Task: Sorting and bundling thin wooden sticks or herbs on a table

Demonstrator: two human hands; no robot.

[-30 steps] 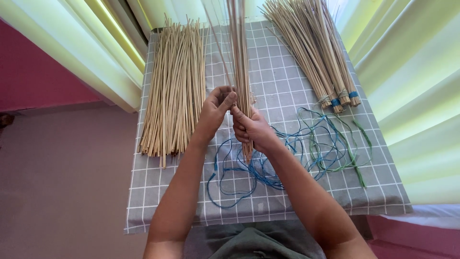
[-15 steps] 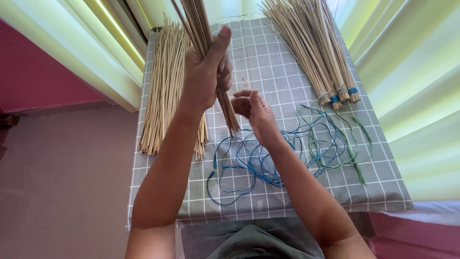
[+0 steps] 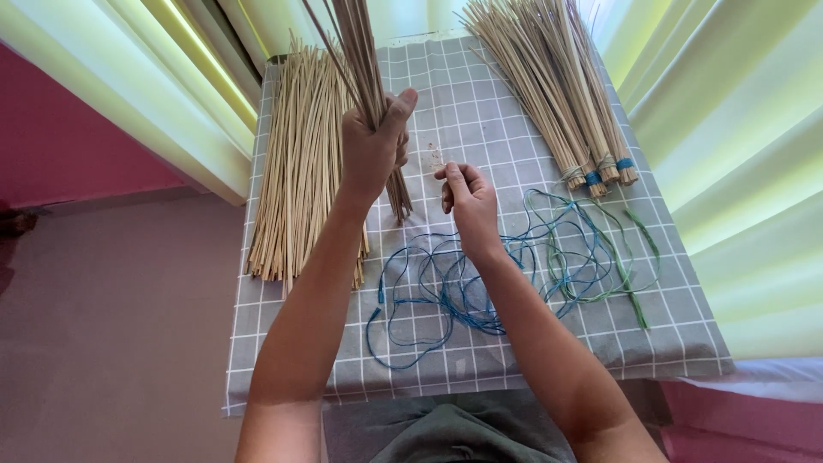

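The slim bundle of tan straw-like sticks point(image 3: 364, 77) is clenched in the left hand point(image 3: 373, 150), lifted above the worktop. Its long axis runs steeply up and away, leaning a little left at the top, with the cut lower ends point(image 3: 399, 206) pointing down toward the grey white-checked cloth point(image 3: 480, 111). A second ago both hands met around the bundle and it stood upright; now the left grip alone carries it, higher and tilted, which reads as the sticks being gathered and held ready for binding. The right hand point(image 3: 467, 193) has let go and hovers just beside the lower ends, fingers curled and pinched together; whether a thread is between them I cannot tell. Below it lies a tangle of blue and green cords point(image 3: 514, 274). A loose pile of tan sticks point(image 3: 300, 163) lies left, and tied bundles with blue bands point(image 3: 557, 94) lie right.
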